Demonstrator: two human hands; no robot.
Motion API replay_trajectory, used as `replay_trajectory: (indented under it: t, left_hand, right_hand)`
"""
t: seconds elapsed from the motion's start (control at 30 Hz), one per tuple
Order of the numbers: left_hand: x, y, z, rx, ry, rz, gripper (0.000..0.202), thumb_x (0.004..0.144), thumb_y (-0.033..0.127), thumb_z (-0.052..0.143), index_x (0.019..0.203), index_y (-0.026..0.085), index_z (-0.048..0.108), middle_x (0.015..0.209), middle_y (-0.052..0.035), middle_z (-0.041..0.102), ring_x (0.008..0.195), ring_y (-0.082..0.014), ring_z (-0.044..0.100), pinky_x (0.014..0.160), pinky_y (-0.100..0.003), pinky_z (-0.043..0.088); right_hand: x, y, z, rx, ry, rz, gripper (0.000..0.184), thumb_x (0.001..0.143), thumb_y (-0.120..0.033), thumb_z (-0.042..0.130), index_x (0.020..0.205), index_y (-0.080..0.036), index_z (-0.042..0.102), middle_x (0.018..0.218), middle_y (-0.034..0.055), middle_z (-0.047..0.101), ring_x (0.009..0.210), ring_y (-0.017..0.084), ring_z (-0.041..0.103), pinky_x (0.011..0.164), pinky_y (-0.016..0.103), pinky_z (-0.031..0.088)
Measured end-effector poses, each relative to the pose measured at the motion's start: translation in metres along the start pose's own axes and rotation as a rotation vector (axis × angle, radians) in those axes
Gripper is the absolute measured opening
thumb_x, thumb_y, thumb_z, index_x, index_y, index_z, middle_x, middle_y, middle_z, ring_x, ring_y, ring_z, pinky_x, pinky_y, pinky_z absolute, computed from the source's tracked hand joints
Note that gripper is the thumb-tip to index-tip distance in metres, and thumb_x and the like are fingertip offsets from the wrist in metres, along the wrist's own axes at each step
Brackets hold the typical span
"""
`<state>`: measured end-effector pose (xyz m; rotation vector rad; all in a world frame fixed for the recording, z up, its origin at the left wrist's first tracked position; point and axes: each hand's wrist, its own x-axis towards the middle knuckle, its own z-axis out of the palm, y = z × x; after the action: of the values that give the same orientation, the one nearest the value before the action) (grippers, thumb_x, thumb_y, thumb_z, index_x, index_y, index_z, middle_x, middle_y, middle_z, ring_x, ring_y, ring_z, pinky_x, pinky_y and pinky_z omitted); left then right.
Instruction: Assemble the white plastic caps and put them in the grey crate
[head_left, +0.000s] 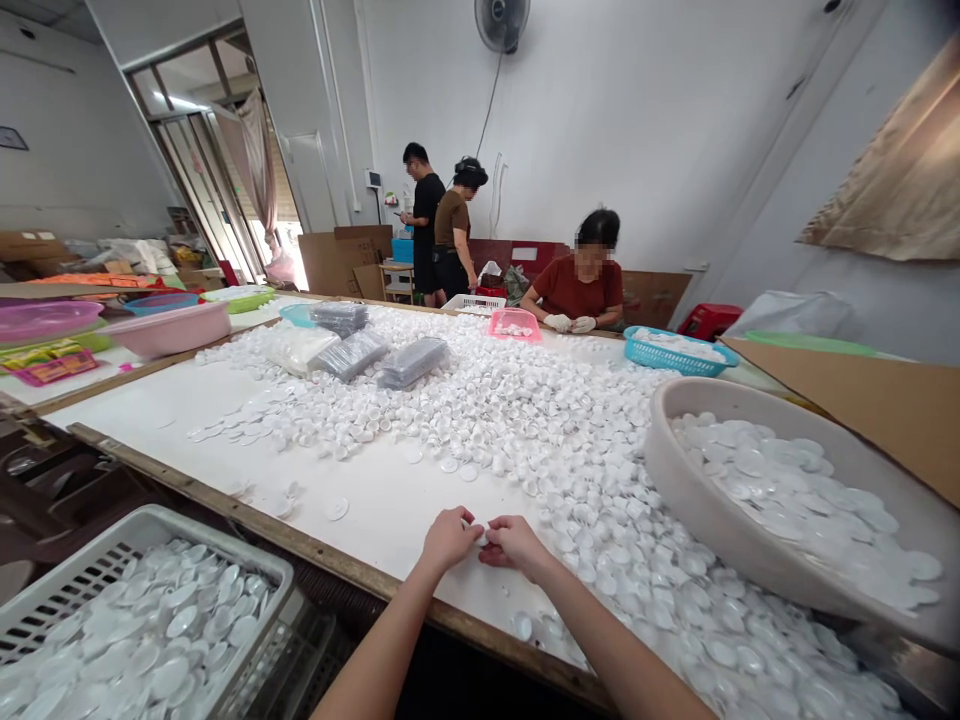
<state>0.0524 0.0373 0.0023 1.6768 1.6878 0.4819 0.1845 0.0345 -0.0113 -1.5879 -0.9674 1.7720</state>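
Note:
My left hand (448, 538) and my right hand (514, 543) meet over the near edge of the white table (375, 500), fingers pinched together on a small white cap (480, 536) held between them. A large spread of small white plastic caps and discs (525, 400) covers the table just beyond and to the right of my hands. A white crate (45, 600) with finished white discs sits low at my left. A wide beige basin (675, 470) full of flat white discs rests tilted at my right.
Bagged parts (412, 362) lie mid-table. A pink basin (171, 330), pink basket (514, 324) and blue basket (679, 352) stand at the far edges. A gloved seated person (581, 285) works opposite; two people stand behind. A wooden rail (225, 505) edges the table.

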Motion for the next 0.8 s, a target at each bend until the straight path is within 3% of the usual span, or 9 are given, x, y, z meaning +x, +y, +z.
replay_trajectory:
  t: [0.07, 0.17, 0.27, 0.4, 0.5, 0.63, 0.8]
  left_hand:
    - [-0.003, 0.003, 0.0, -0.011, 0.017, 0.018, 0.024, 0.064, 0.032, 0.053, 0.081, 0.016, 0.054, 0.08, -0.0056, 0.059, 0.077, -0.0163, 0.054, 0.07, -0.026, 0.04]
    - [-0.02, 0.012, -0.002, -0.231, 0.023, 0.092, 0.03, 0.067, 0.029, 0.051, 0.094, 0.017, 0.048, 0.077, -0.0024, 0.057, 0.068, -0.0117, 0.054, 0.064, -0.022, 0.042]
    - [-0.054, 0.026, -0.013, -0.454, 0.086, 0.262, 0.037, 0.071, 0.028, 0.048, 0.107, 0.019, 0.041, 0.08, -0.0017, 0.056, 0.072, -0.0104, 0.053, 0.068, -0.021, 0.044]
    - [-0.104, 0.047, -0.035, -0.43, 0.144, 0.443, 0.029, 0.073, 0.027, 0.047, 0.102, 0.021, 0.049, 0.094, -0.0032, 0.056, 0.085, -0.0129, 0.051, 0.078, -0.024, 0.042]
    - [-0.126, 0.058, -0.043, -0.362, 0.167, 0.518, 0.025, 0.074, 0.024, 0.046, 0.098, 0.022, 0.051, 0.095, -0.0036, 0.056, 0.087, -0.0137, 0.051, 0.078, -0.025, 0.042]
    - [-0.137, 0.062, -0.042, -0.309, 0.259, 0.583, 0.025, 0.074, 0.021, 0.045, 0.099, 0.021, 0.049, 0.094, -0.0037, 0.056, 0.089, -0.0142, 0.051, 0.078, -0.025, 0.041]
    - [-0.143, 0.06, -0.04, -0.351, 0.285, 0.528, 0.022, 0.073, 0.023, 0.047, 0.094, 0.02, 0.052, 0.091, -0.0045, 0.058, 0.086, -0.0154, 0.053, 0.075, -0.025, 0.043]
  right_hand:
    - [-0.005, 0.002, 0.001, 0.035, 0.008, -0.059, 0.017, 0.066, -0.02, 0.056, 0.08, -0.013, 0.049, 0.059, 0.0003, 0.058, 0.053, 0.011, 0.06, 0.059, 0.025, 0.052]
    - [-0.026, 0.003, -0.001, 0.081, 0.02, -0.285, 0.029, 0.066, -0.031, 0.056, 0.086, -0.012, 0.051, 0.069, 0.003, 0.059, 0.062, 0.013, 0.061, 0.064, 0.027, 0.051]
    - [-0.064, -0.003, -0.002, 0.044, -0.013, -0.515, 0.039, 0.068, -0.036, 0.053, 0.1, -0.015, 0.047, 0.081, 0.0044, 0.057, 0.067, 0.014, 0.06, 0.065, 0.029, 0.051]
    - [-0.119, -0.014, -0.001, -0.057, -0.105, -0.748, 0.034, 0.072, -0.027, 0.05, 0.106, -0.023, 0.045, 0.103, 0.0063, 0.048, 0.083, 0.014, 0.055, 0.074, 0.029, 0.046]
    - [-0.142, -0.019, 0.001, -0.154, -0.077, -0.839, 0.023, 0.074, -0.024, 0.046, 0.096, -0.021, 0.051, 0.09, 0.0059, 0.052, 0.082, 0.015, 0.053, 0.073, 0.028, 0.046]
    - [-0.151, -0.018, 0.003, -0.312, 0.054, -0.963, 0.021, 0.073, -0.02, 0.046, 0.094, -0.022, 0.051, 0.079, 0.0047, 0.052, 0.076, 0.015, 0.051, 0.068, 0.028, 0.045]
    - [-0.155, -0.019, 0.001, -0.39, 0.08, -1.003, 0.019, 0.073, -0.019, 0.046, 0.091, -0.021, 0.051, 0.077, 0.0045, 0.052, 0.073, 0.015, 0.05, 0.065, 0.027, 0.043]
